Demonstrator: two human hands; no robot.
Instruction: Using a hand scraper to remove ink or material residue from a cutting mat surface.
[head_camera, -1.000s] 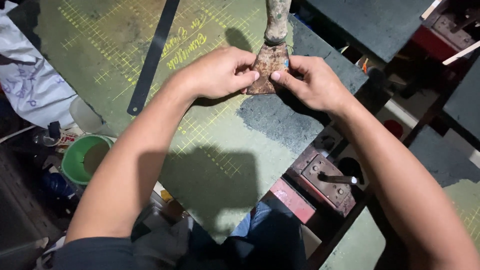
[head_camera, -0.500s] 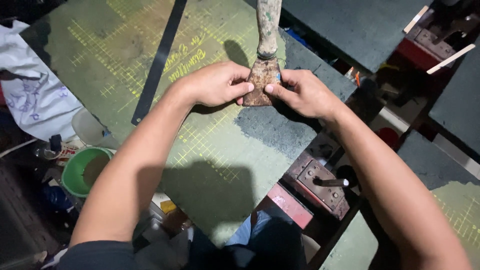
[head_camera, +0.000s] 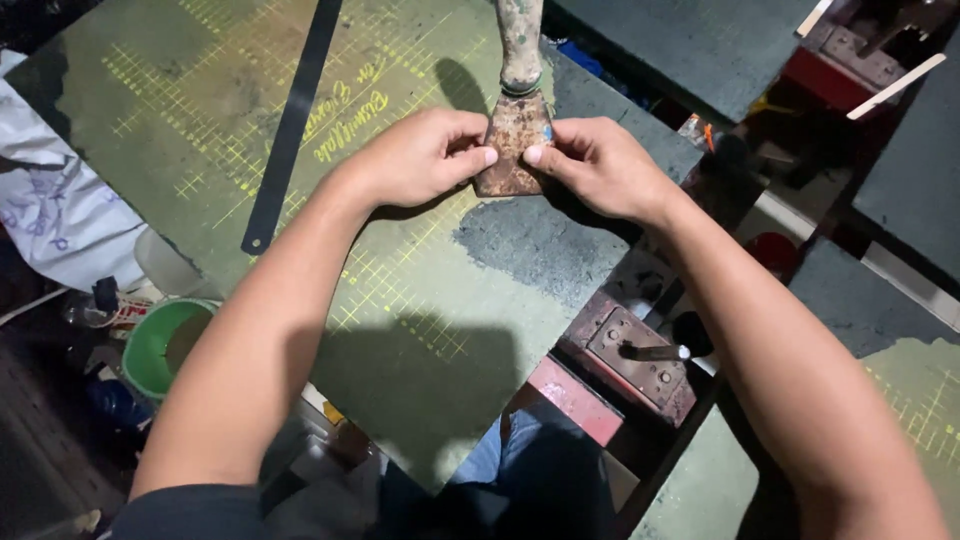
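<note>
Your left hand and right hand pinch the rusty scraper blade flat on the green board; 1 patch looks scraped bare, most coating remains.

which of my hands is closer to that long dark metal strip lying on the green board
Left. The left hand sits just right of the long dark metal strip, apart from it, pinching the rusty scraper blade. The right hand pinches the blade's other side, farther from the strip.

Scraper blade — rusty, seemingly metal
</note>
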